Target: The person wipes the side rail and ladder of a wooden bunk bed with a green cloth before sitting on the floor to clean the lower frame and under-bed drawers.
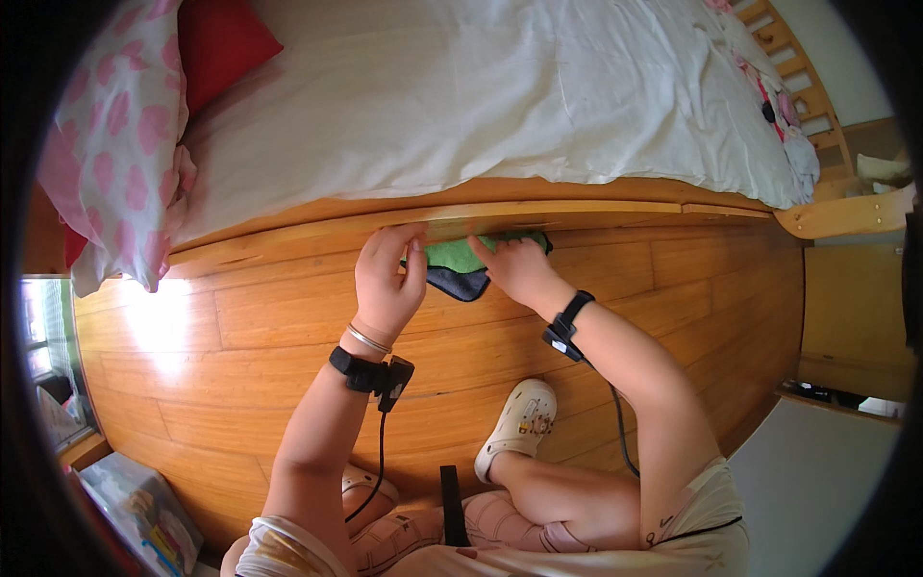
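A green and dark grey cloth point(457, 257) hangs or lies against the wooden side rail of the bed point(562, 209), above the floor. My right hand point(520, 268) grips or presses the cloth, its index finger pointing left along the rail. Just left of the cloth, my left hand point(389, 270) is raised at the rail with fingers bent and thumb apart from them; its fingertips touch or nearly touch the wood. It holds nothing that I can see. Black straps with small devices and cables are on both wrists.
A bed with a white sheet point(461, 94) stands ahead, with a red pillow point(223, 54) and a pink-spotted cover point(122, 137) at left. Below are the wooden floor point(288, 360) and my clog point(525, 425). A clear plastic box point(144, 498) is at lower left, a white panel point(807, 476) at lower right.
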